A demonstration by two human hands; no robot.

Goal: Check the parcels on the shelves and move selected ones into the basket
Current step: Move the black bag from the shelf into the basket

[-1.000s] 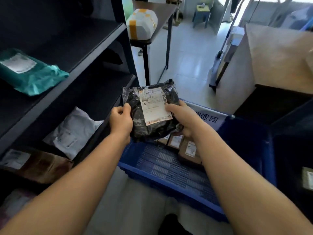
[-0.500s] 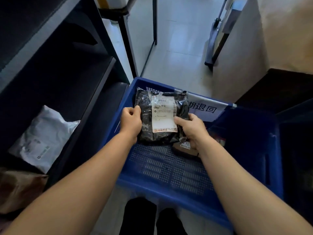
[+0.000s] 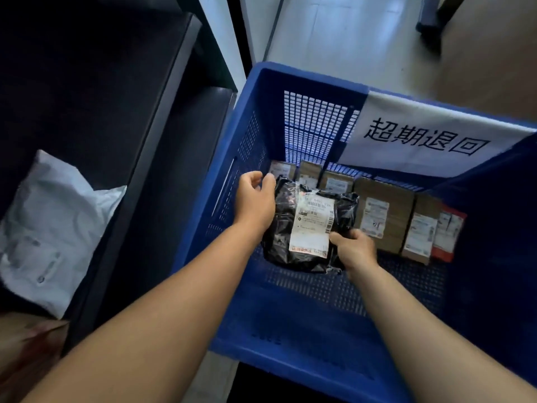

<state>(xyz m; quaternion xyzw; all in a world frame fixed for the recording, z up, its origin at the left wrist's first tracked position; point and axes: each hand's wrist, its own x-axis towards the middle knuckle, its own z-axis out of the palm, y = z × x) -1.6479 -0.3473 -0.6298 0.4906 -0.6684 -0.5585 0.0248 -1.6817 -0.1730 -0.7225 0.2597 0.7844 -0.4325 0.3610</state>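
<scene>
Both hands, left hand [image 3: 255,199] and right hand [image 3: 353,248], are gripping the black parcel [image 3: 308,225], lowering it into the blue basket [image 3: 290,330]; release is following.

The black parcel [image 3: 308,228] has gone down from chest height into the blue basket [image 3: 250,117] — both hands [image 3: 255,199] lowered with it.

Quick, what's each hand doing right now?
Left hand: fingers curled, holding the black parcel's top-left edge.
Right hand: pinching its lower-right edge.
</scene>
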